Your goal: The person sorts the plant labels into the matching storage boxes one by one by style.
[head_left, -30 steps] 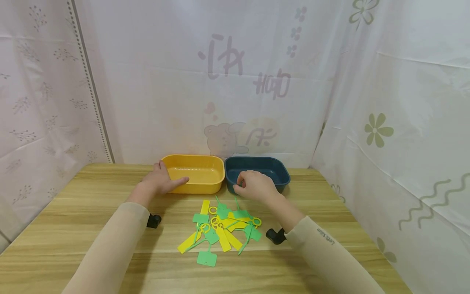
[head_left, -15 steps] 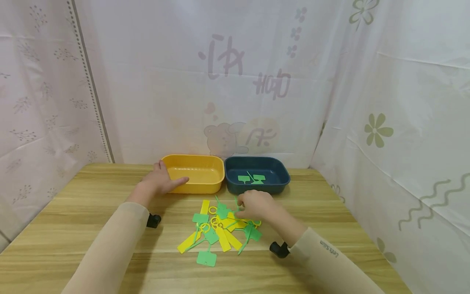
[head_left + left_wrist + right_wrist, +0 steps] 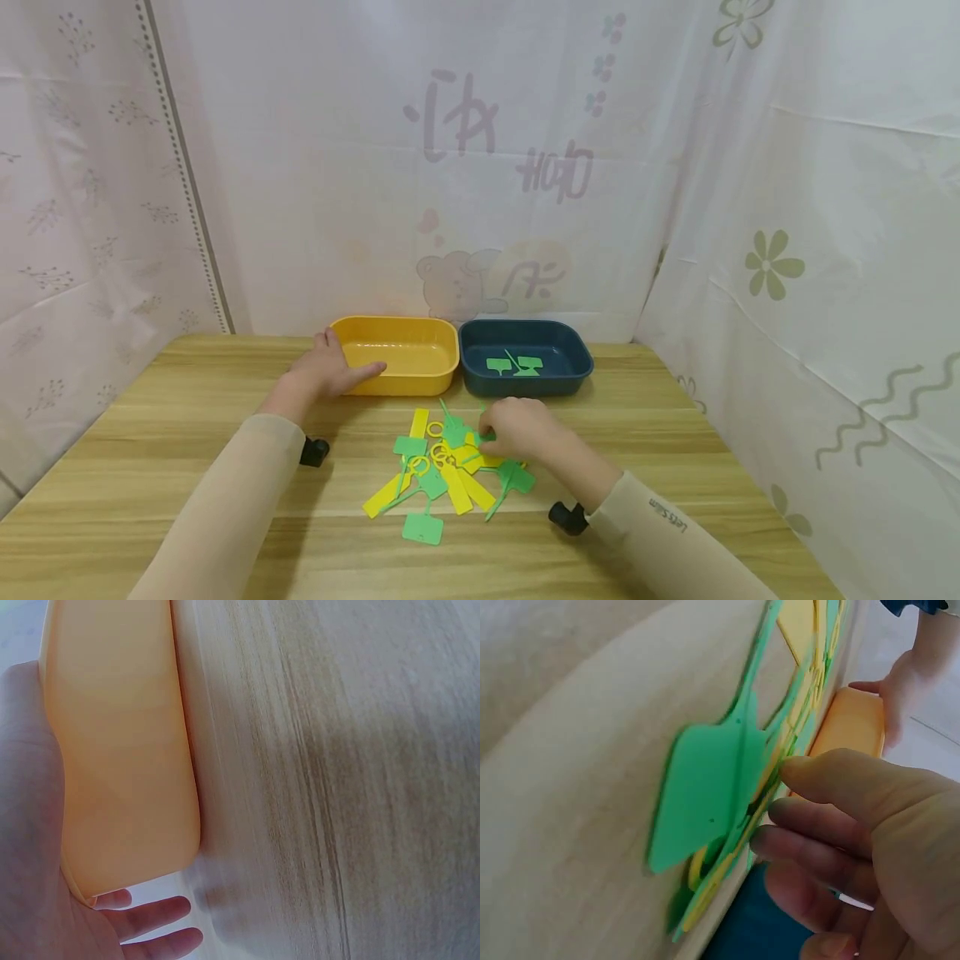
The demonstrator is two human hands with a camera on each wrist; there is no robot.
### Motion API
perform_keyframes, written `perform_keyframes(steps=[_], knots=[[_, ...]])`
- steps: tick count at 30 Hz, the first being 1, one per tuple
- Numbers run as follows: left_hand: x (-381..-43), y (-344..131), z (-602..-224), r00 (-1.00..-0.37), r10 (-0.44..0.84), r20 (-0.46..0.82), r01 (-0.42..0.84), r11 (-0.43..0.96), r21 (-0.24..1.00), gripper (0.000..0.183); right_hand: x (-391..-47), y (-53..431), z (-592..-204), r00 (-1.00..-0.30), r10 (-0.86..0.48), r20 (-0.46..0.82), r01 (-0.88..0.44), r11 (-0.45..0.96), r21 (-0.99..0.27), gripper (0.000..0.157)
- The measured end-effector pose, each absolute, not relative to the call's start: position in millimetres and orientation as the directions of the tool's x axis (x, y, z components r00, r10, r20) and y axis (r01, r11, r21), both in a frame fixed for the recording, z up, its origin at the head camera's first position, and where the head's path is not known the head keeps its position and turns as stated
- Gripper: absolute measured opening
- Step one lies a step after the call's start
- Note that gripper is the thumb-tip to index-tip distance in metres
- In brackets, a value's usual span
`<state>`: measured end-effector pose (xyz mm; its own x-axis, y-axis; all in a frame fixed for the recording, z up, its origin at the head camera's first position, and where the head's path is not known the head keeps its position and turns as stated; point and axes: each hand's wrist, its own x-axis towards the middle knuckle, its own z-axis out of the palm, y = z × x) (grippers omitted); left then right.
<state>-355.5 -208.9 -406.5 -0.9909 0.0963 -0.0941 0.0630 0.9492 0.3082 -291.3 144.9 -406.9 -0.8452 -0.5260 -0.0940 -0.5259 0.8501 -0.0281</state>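
My left hand (image 3: 322, 367) rests on the left end of a yellow plastic bin (image 3: 405, 385), thumb out along the front rim. In the left wrist view, its straight fingers (image 3: 154, 916) reach past the bin's corner. My right hand (image 3: 521, 429) is over the right side of a loose pile of tags, covering part of it. The pile mixes green cable-tie tags (image 3: 422, 528) and yellow ring-ended tags (image 3: 453, 487). In the right wrist view, the bent thumb and fingers sit right at the pile's edge, thumb and forefinger apart, beyond a flat green tag (image 3: 701, 787).
A dark blue bin (image 3: 525, 385) stands right of the yellow one, with several green tags (image 3: 498, 364) inside. Both bins stand at the back of the wooden table (image 3: 165, 500). Printed curtains (image 3: 300, 208) hang behind and on both sides.
My right hand has moved back from over the blue bin to the pile, uncovering green tags in that bin. The left hand has stayed on the yellow bin.
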Motion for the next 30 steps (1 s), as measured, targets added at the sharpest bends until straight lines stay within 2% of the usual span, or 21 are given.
perform_keyframes(steps=[3,7,11,18,30], knots=[[-358,-210,-408,-0.991,0.096,-0.094,0.063,0.95,0.306,0.143,-289,144,-407,-0.822,-0.565,-0.067,-0.566,0.825,-0.007,0.013],[-358,-211,-409,-0.991,0.094,-0.093,0.061,0.948,0.312,0.144,-286,143,-407,-0.796,-0.605,-0.026,-0.605,0.796,0.003,0.016],[-357,-210,-409,-0.991,0.093,-0.091,0.06,0.945,0.32,0.145,-285,142,-408,-0.785,-0.619,0.024,-0.619,0.785,0.012,0.011],[-357,-211,-409,-0.992,0.091,-0.087,0.059,0.945,0.323,0.145,-284,139,-405,-0.799,-0.587,0.126,-0.583,0.809,0.07,0.011],[-358,-209,-411,-0.993,0.08,-0.083,0.049,0.944,0.325,0.145,-287,142,-392,-0.822,-0.515,0.244,-0.522,0.852,0.044,0.007]])
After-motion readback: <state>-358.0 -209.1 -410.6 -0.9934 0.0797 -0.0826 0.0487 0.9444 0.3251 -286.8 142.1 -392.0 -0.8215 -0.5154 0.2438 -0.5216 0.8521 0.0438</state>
